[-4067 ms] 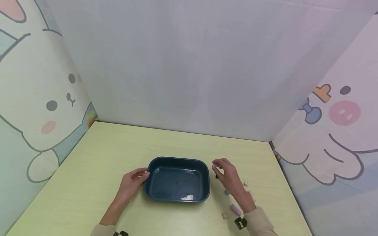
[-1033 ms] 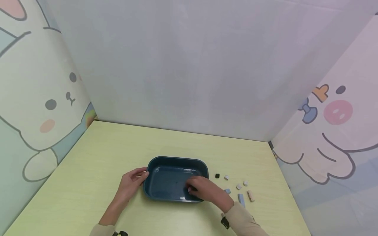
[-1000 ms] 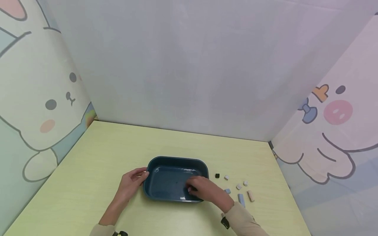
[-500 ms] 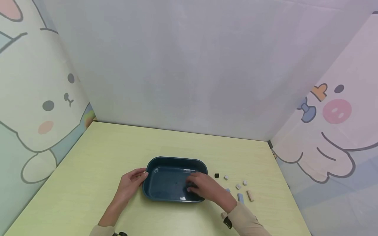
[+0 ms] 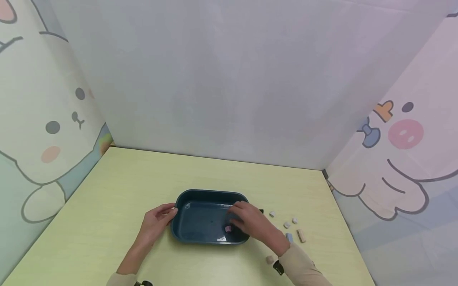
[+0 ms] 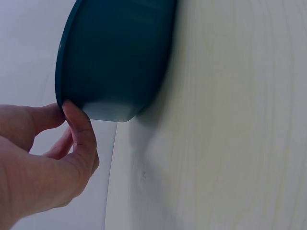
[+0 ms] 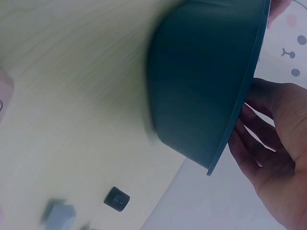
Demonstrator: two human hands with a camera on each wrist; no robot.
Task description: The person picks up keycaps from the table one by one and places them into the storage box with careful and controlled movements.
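A dark teal tray [image 5: 211,192] sits on the pale yellow-green table. My left hand [image 5: 171,210] holds the tray's left rim, and in the left wrist view the thumb of that left hand [image 6: 62,112] sits on the edge of the tray [image 6: 120,57]. My right hand [image 5: 237,216] hovers over the tray's right part with relaxed fingers and holds nothing. A small pink block [image 5: 228,228] lies on the tray floor just beside its fingertips. The right wrist view shows the right hand [image 7: 254,139] open above the rim of the tray [image 7: 201,81].
Several small blocks lie on the table right of the tray: a black one [image 5: 261,211] [image 7: 117,199], white ones [image 5: 272,214] [image 5: 286,225], a blue one [image 5: 289,237], a tan one [image 5: 301,235]. Another tan block [image 5: 269,259] lies near my right sleeve. Cartoon-printed walls enclose the table.
My right hand carried the pink block from the right side into the tray, let it go and drew back slightly. My left hand stayed on the rim.
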